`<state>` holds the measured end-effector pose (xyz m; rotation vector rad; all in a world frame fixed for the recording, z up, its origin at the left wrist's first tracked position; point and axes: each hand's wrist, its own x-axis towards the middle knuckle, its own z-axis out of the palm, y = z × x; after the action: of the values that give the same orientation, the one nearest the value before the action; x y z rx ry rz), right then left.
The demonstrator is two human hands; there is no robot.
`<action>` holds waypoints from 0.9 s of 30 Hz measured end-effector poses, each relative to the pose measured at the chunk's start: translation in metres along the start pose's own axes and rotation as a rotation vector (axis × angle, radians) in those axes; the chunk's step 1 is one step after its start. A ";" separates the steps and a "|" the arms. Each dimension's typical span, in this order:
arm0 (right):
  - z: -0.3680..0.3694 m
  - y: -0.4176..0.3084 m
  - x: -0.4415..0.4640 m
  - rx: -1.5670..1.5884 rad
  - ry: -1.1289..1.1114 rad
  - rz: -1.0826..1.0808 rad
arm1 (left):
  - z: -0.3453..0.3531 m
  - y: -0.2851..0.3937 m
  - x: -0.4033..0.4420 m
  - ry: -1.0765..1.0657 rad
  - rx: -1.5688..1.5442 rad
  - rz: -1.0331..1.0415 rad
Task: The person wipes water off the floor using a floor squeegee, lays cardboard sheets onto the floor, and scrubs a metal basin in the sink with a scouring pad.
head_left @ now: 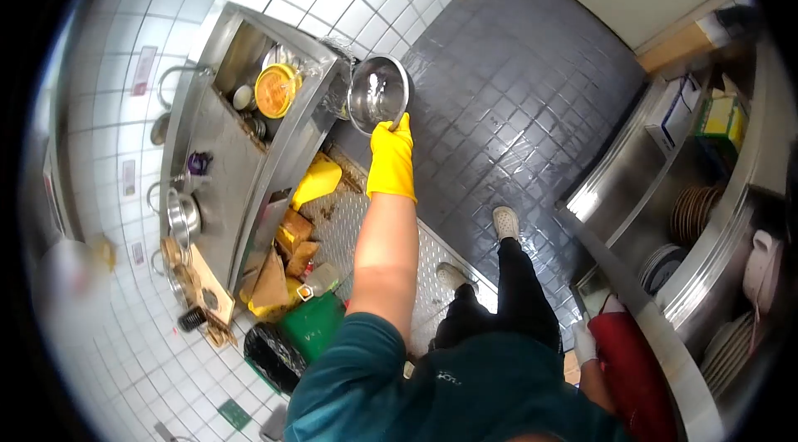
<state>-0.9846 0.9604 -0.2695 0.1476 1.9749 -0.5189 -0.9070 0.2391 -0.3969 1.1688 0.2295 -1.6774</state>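
Observation:
My left hand [391, 155], in a yellow rubber glove, reaches forward with the arm stretched out. Its fingers grip the near rim of a round stainless steel bowl [376, 94]. The bowl is tilted, showing its shiny inside, and is held beside the end of the steel sink counter [291, 113], above the floor. At the lower right, a hand in a white glove, seemingly my right hand [585, 341], hangs low beside a red thing [636, 371]. The fingers of that hand are too small and partly hidden to make out.
An orange-yellow tub [277, 91] and small dishes sit in the sink basin. Below the counter lie cardboard boxes [293, 230], a yellow container [317, 178] and a green bin [312, 325]. Steel shelves at right hold stacked plates [697, 213]. The dark tiled floor [515, 93] looks wet.

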 end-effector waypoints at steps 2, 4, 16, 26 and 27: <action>0.000 -0.005 0.000 0.040 0.004 -0.018 | -0.028 0.016 -0.007 0.039 0.060 -0.018; 0.008 0.001 0.010 0.038 0.026 -0.095 | -0.062 0.027 -0.033 0.047 0.057 0.001; 0.010 0.067 0.040 0.292 -0.056 0.108 | -0.293 0.102 -0.190 0.172 0.417 -0.047; 0.060 0.084 0.017 0.157 0.012 0.004 | -0.390 0.329 -0.234 -0.318 1.870 0.554; 0.065 0.081 0.011 0.004 -0.030 -0.042 | -0.394 0.355 -0.219 -0.241 1.193 0.379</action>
<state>-0.9086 1.0047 -0.3264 0.1003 1.9517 -0.5499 -0.3908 0.4677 -0.2959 1.6559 -1.2250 -1.5511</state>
